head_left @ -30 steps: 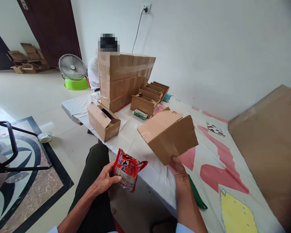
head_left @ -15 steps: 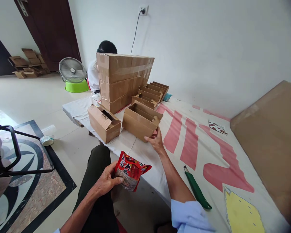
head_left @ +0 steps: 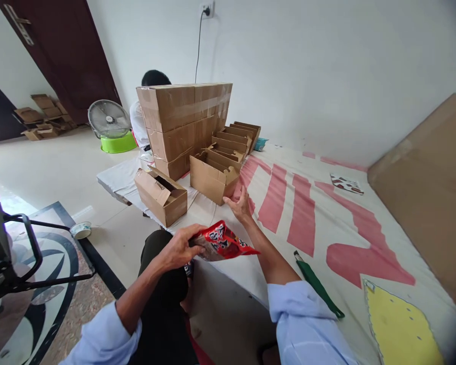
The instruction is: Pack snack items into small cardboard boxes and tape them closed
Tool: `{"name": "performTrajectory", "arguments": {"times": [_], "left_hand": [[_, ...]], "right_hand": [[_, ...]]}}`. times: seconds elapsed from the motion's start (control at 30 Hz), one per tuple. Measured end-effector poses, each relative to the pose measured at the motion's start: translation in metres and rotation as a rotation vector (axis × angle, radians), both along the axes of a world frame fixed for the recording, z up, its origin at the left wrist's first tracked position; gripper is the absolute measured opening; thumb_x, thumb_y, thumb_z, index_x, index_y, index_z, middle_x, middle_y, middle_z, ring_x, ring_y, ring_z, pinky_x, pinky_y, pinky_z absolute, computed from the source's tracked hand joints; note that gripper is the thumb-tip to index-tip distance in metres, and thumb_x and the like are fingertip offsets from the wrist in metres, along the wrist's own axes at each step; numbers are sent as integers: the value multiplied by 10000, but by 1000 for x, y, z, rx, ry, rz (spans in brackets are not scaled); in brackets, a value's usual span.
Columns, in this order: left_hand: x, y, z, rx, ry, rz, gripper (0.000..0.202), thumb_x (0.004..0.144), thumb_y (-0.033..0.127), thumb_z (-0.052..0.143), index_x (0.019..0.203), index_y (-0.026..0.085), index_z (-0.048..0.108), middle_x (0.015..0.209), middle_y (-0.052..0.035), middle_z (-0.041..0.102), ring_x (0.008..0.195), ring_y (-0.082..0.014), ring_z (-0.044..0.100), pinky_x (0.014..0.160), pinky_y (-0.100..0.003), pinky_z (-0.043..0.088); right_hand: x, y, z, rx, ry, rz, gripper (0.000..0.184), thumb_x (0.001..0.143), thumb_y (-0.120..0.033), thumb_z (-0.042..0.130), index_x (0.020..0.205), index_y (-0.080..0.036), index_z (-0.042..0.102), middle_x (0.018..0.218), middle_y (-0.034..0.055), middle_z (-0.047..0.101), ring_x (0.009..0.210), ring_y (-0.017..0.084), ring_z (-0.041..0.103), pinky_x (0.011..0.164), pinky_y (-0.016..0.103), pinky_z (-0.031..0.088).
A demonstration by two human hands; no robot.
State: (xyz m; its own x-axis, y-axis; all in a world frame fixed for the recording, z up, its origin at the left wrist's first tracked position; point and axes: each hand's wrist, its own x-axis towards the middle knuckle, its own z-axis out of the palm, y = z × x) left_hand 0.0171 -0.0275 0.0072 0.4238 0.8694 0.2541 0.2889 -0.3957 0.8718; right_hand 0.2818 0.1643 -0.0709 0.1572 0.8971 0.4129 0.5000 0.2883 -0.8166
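My left hand [head_left: 184, 247] grips a red snack packet [head_left: 222, 242] with printed characters, tilted in front of the table edge. My right hand [head_left: 238, 204] holds nothing. Its thumb and fingers are apart at the near right corner of an open cardboard box [head_left: 209, 181]; I cannot tell whether the thumb touches it. The inside of that box is mostly hidden by its walls. To its left sits another cardboard box [head_left: 161, 195] with its top flaps partly folded over.
Taped boxes [head_left: 175, 111] are stacked behind, with a person [head_left: 155, 78] partly hidden past them. Several open boxes [head_left: 235, 139] line up beside the stack. A green-handled cutter [head_left: 317, 284] lies on the cloth-covered table [head_left: 269, 263]. A large cardboard sheet [head_left: 429, 187] stands at right.
The packet has risen and tipped over in my left hand, nearer the table. My right hand's hold on the box corner has loosened, and the open box sits straighter, closer to the stack.
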Motion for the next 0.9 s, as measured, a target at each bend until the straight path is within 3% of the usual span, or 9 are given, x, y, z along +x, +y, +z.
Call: {"name": "performTrajectory", "arguments": {"times": [0.23,0.4,0.53,0.67,0.8,0.9], "left_hand": [[24,66,43,389,414,21,529,715,11,575,1163,217,766,1099,-68,791,1067,-261,702,969,-397,463],[48,120,49,397,745,68,372,722,61,621,1000,236,796,1021,-68,814,1051,-285,693,1078,-461,408],[64,156,45,333,911,206,227,685,119,708,848,239,810,904,-104,798,1108,-324,675,1127,-479,388],[65,183,44,325,946,338,239,686,128,713,872,228,824,913,-146,782,1175,-368,660,1158,-532,378],[56,189,35,333,927,512,417,757,112,667,1138,216,798,1251,-200,734,1359,-403,568,1165,-559,416],[52,173,12,352,780,649,505,833,141,650,1330,220,698,1452,-188,607,1425,-372,523,1167,-523,463]], "right_hand": [[56,-117,-6,-149,188,-38,716,852,-615,697,1424,-187,655,1473,199,664,1065,293,713,932,479,623],[85,-183,-20,-132,105,-10,393,886,-503,654,1129,-213,758,1191,133,777,905,254,707,825,431,607],[91,-198,-32,-29,25,3,253,888,-391,638,1043,-231,757,1045,99,786,847,251,699,845,436,598],[90,-196,-36,12,-28,2,199,903,-347,610,996,-238,749,947,75,761,825,248,694,803,406,582],[90,-195,-34,19,-34,1,174,911,-329,591,952,-238,734,903,62,740,789,234,679,772,380,557],[89,-196,-34,27,-34,9,171,919,-320,579,944,-238,727,890,57,727,779,230,672,761,371,547]]}}
